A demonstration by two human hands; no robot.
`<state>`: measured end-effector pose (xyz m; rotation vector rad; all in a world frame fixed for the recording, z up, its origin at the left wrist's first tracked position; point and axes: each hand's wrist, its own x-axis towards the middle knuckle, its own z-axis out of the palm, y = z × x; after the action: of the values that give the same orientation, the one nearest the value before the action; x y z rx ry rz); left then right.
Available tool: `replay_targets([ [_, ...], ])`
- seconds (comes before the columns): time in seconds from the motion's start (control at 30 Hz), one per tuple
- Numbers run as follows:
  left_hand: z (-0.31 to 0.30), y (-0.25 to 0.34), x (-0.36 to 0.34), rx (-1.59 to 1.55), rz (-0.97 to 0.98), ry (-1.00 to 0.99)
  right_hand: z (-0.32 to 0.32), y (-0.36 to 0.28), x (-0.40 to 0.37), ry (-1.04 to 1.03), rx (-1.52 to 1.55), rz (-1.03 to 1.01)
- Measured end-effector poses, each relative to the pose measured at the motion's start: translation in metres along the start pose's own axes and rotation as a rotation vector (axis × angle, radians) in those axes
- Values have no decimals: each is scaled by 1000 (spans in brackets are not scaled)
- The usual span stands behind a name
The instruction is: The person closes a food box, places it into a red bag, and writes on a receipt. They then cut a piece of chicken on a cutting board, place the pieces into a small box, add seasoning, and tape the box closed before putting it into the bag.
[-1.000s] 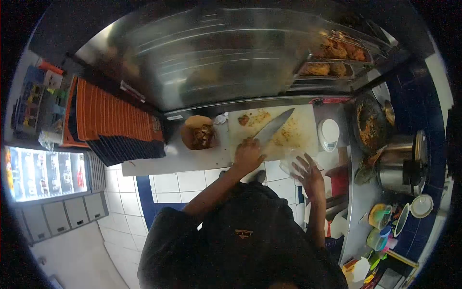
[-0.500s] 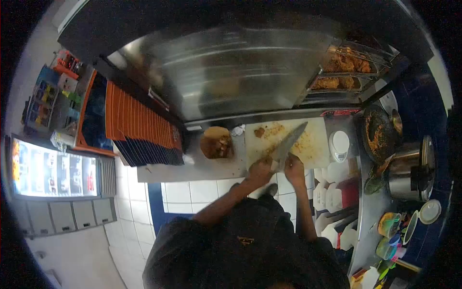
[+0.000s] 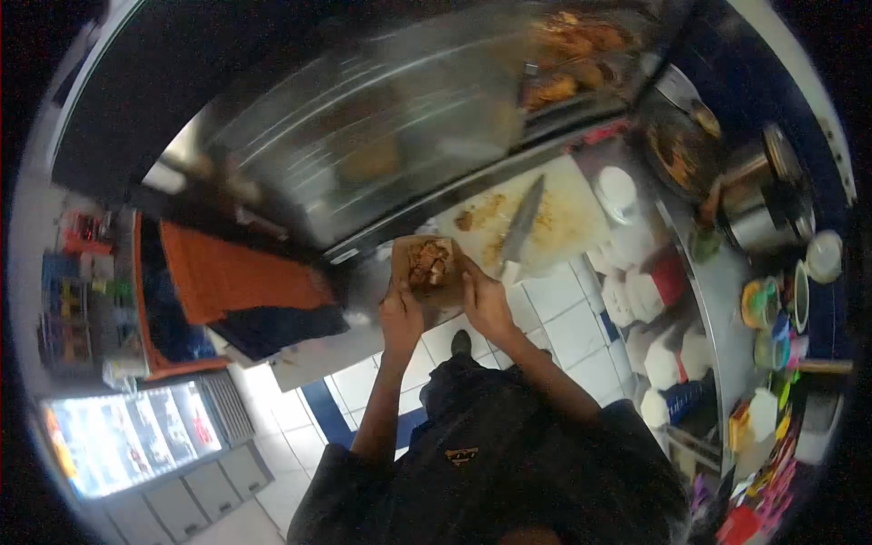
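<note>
Both my hands hold a brown cardboard food box (image 3: pixel 445 295) with chopped pieces of food (image 3: pixel 431 261) in it. My left hand (image 3: pixel 400 313) grips its left side, and my right hand (image 3: pixel 485 300) grips its right side. Just right of the box lies a white cutting board (image 3: pixel 577 213) with brown crumbs and bits scattered over it. A large knife (image 3: pixel 524 222) rests on the board, its white handle toward me and its blade pointing away. Neither hand touches the knife.
A white kitchen scale (image 3: pixel 616 193) stands right of the board. Farther right are a dark pan (image 3: pixel 677 154) and a steel pot (image 3: pixel 758 213). Folded orange and black boxes (image 3: pixel 241 277) are stacked at left. A metal and glass display case (image 3: pixel 381 118) borders the counter's back.
The knife has been laid down on the cutting board. Both hands have moved left and taken hold of the food box. The camera view has turned.
</note>
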<state>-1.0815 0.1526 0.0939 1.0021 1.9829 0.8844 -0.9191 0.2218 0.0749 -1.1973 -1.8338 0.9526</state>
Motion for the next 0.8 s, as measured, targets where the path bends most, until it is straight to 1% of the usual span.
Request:
replay_targets([
  [0.03,21,4,-3,10,19,-41,-25,-5,-10,-10,-14,120],
  [0.07,43,5,-9,98,165,-60,-45,6,-24,31,-23,146],
  [0.1,63,14,-10,180,328,-68,-68,17,-34,73,-34,219],
  [0.13,80,31,-9,184,373,-86,-93,26,-41,117,-39,278],
  [0.2,110,68,-5,76,652,-150,-151,38,-70,284,-141,272],
  [0.27,120,128,17,53,918,105,-202,87,-115,281,-70,530],
  [0.33,120,204,30,-87,893,295,-260,87,-155,427,-248,378],
  [0.4,125,255,63,88,1041,620,-302,123,-206,501,-207,405],
  [0.47,135,275,117,113,960,730,-341,119,-244,589,36,683],
  [0.5,135,291,115,152,884,817,-354,132,-268,692,122,643],
  [0.53,134,298,114,253,756,742,-368,142,-293,780,118,683],
  [0.57,151,296,131,118,772,907,-382,151,-316,784,-57,666],
  [0.6,149,279,173,303,873,929,-395,156,-340,779,-231,672],
  [0.63,149,278,191,380,974,965,-405,158,-357,845,-149,706],
  [0.67,152,278,211,257,1002,892,-417,162,-371,902,-70,725],
  [0.7,155,285,228,375,898,850,-424,181,-389,945,-91,755],
  [0.73,144,287,263,455,929,775,-426,194,-400,977,-112,773],
  [0.77,165,303,243,392,952,742,-439,194,-409,1029,-119,806],
  [0.8,184,325,219,331,966,717,-461,196,-412,1025,-97,894],
])
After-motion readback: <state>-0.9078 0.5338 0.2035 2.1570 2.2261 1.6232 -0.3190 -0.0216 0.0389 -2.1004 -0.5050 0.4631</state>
